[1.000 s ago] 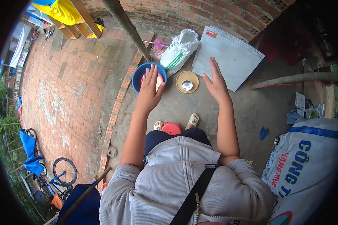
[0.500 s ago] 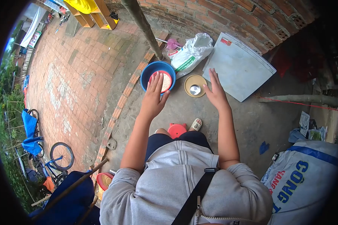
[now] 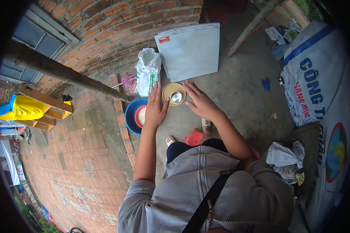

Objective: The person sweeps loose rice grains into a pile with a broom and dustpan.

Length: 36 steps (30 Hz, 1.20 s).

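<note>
Both arms reach forward over the ground. My left hand (image 3: pixel 156 106) is flat and holds nothing, its fingers pointing away from me. My right hand (image 3: pixel 201 101) is likewise bare, fingers stretched and thumb apart. Between them in view lies a round tan tray (image 3: pixel 168 91) with a small shiny metal bowl (image 3: pixel 176 97) on it. Left of my left hand stands a blue basin (image 3: pixel 130 118). Inside it sits a red bowl (image 3: pixel 137 113) of pale grain-like contents (image 3: pixel 142 115), partly hidden by my forearm.
A red plastic stool (image 3: pixel 193 137) is between my feet. Beyond the tray are a white sack (image 3: pixel 148 70) and a pale flat panel (image 3: pixel 190 52) by a brick wall (image 3: pixel 116 27). A wooden pole (image 3: pixel 66 72) slants at left. Large printed sacks (image 3: pixel 310 77) fill the right.
The view has turned to the right, showing more of the printed sacks. Both hands remain outstretched and empty; in view they are closer together, on either side of the tray.
</note>
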Motion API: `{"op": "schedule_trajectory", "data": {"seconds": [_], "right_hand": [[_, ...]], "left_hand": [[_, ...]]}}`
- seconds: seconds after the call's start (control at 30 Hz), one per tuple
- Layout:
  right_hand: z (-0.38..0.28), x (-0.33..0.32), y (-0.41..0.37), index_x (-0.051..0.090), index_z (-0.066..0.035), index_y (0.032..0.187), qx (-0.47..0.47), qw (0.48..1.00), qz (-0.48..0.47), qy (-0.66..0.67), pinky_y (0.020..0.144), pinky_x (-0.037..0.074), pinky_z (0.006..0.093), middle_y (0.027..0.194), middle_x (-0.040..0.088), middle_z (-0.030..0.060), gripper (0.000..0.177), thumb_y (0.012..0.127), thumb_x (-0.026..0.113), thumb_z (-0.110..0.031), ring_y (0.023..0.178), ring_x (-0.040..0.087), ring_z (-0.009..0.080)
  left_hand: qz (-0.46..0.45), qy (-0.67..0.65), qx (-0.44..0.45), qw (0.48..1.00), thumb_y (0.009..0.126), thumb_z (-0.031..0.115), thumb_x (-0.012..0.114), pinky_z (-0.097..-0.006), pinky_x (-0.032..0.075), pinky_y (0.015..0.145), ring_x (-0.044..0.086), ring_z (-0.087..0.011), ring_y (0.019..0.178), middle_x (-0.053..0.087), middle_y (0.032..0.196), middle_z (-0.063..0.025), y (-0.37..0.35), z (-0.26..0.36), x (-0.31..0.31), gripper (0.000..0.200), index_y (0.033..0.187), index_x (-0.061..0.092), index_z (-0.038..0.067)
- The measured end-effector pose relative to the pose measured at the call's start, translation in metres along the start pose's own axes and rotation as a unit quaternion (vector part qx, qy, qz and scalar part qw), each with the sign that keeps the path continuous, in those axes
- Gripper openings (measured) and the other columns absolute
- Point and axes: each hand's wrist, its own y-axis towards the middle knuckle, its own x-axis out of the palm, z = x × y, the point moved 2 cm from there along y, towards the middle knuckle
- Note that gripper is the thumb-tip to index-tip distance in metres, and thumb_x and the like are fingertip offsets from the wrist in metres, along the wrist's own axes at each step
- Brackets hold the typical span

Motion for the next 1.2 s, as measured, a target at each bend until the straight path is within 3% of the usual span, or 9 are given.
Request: {"op": "schedule_trajectory", "data": {"seconds": [0.1,0.23,0.3,0.5,0.77,1.03,1.2], "right_hand": [[0.025,-0.039,-0.038,0.023,-0.005,0.137,0.081,0.994,0.072,-0.012,0.103,0.028,0.0418,0.140,0.025,0.0214,0.064,0.082,0.054,-0.014,0.128,0.026,0.0400],[0.072,-0.095,-0.086,0.021,-0.005,0.138,0.171,0.969,0.172,-0.042,0.103,0.028,0.0416,0.141,0.023,0.0210,0.063,0.083,0.053,-0.014,0.129,0.024,0.0402],[0.096,-0.115,-0.104,0.020,-0.005,0.138,0.167,0.969,0.176,-0.047,0.103,0.027,0.0418,0.141,0.023,0.0212,0.064,0.084,0.053,-0.014,0.129,0.023,0.0404],[0.163,-0.144,-0.091,0.020,-0.007,0.138,0.156,0.978,0.136,-0.013,0.104,0.027,0.0406,0.142,0.020,0.0205,0.064,0.084,0.053,-0.014,0.131,0.021,0.0383],[0.196,-0.175,-0.042,0.018,-0.008,0.139,0.056,0.995,0.071,0.046,0.105,0.025,0.0400,0.144,0.018,0.0179,0.064,0.085,0.051,-0.013,0.132,0.017,0.0368],[0.268,-0.240,-0.037,0.018,-0.008,0.139,0.031,0.992,0.118,0.042,0.104,0.027,0.0407,0.144,0.019,0.0188,0.066,0.085,0.053,-0.014,0.132,0.018,0.0378],[0.325,-0.290,-0.014,0.018,-0.008,0.139,0.032,0.989,0.146,0.014,0.105,0.025,0.0393,0.143,0.019,0.0194,0.066,0.084,0.054,-0.013,0.132,0.020,0.0364]], "left_hand": [[-0.036,-0.040,0.074,0.996,0.088,0.027,0.049,-0.0467,0.020,0.105,0.021,-0.0367,0.131,0.024,0.142,-0.0170,0.036,0.046,0.037,0.060,0.138,0.023,0.006],[-0.102,-0.060,0.163,0.980,0.088,0.028,0.049,-0.0461,0.021,0.105,0.022,-0.0367,0.131,0.024,0.142,-0.0176,0.064,0.120,0.098,0.061,0.138,0.022,0.006],[-0.156,-0.061,0.220,0.961,0.088,0.029,0.049,-0.0465,0.019,0.106,0.020,-0.0356,0.132,0.021,0.143,-0.0160,0.071,0.148,0.128,0.062,0.139,0.020,0.008],[-0.126,-0.028,0.177,0.976,0.088,0.030,0.050,-0.0471,0.020,0.106,0.021,-0.0356,0.131,0.022,0.143,-0.0166,0.095,0.166,0.161,0.063,0.139,0.020,0.008],[-0.017,0.054,-0.004,0.998,0.088,0.028,0.050,-0.0457,0.019,0.106,0.020,-0.0372,0.131,0.022,0.143,-0.0162,0.112,0.150,0.139,0.063,0.139,0.020,0.009],[-0.007,0.058,0.030,0.998,0.088,0.027,0.051,-0.0461,0.019,0.106,0.020,-0.0381,0.131,0.020,0.143,-0.0176,0.178,0.194,0.178,0.063,0.139,0.019,0.009],[-0.017,0.074,0.063,0.995,0.088,0.028,0.051,-0.0448,0.019,0.107,0.019,-0.0357,0.132,0.020,0.143,-0.0172,0.269,0.212,0.201,0.064,0.140,0.019,0.009]]}}
